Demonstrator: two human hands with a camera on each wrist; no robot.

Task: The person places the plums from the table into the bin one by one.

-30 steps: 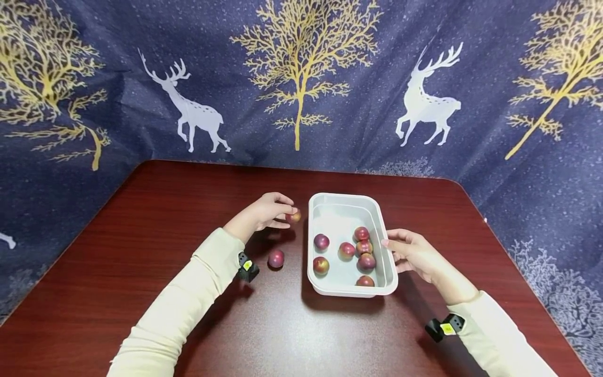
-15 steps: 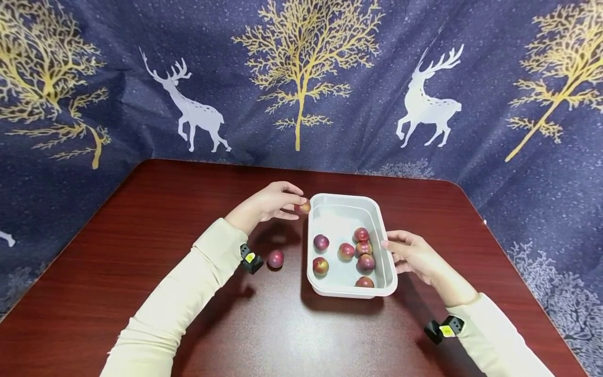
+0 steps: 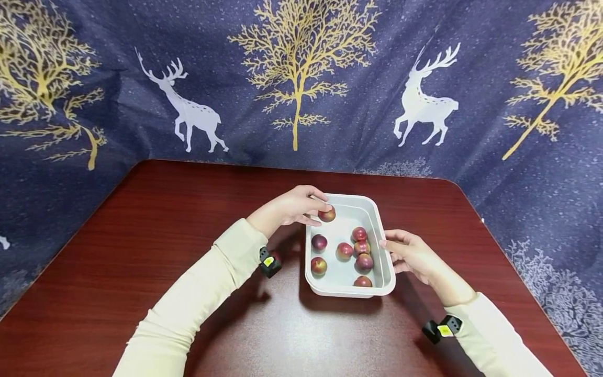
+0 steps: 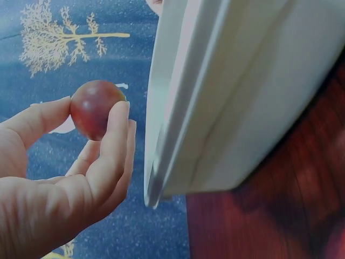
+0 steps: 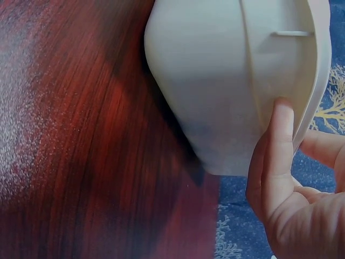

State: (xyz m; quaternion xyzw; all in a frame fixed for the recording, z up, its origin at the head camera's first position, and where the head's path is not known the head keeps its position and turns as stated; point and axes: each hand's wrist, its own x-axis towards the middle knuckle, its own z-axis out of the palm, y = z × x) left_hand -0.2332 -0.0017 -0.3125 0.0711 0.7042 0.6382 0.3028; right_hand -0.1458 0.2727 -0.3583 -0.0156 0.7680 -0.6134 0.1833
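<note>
My left hand point(image 3: 298, 206) pinches a reddish plum point(image 4: 97, 109) between thumb and fingertips. In the head view that plum is over the far left corner of a white plastic tub point(image 3: 349, 290); the left wrist view has it above the tub's rim level. Several plums lie inside the tub, among them a dark one point(image 3: 319, 242) at the left and a red one point(image 3: 359, 233) at the right. My right hand point(image 3: 414, 256) grips the tub's right side, thumb over the rim and fingers against the outer wall point(image 5: 215, 97).
One more plum point(image 3: 276, 256) on the table is mostly hidden behind the left wrist camera point(image 3: 269, 263). The dark red wooden table point(image 3: 226, 188) ends at a blue cloth backdrop point(image 3: 264, 141) printed with deer and trees.
My left hand has carried the plum rightward, from left of the tub to over its far left corner. The loose table plum has become mostly covered by the left wrist. My right hand stays put.
</note>
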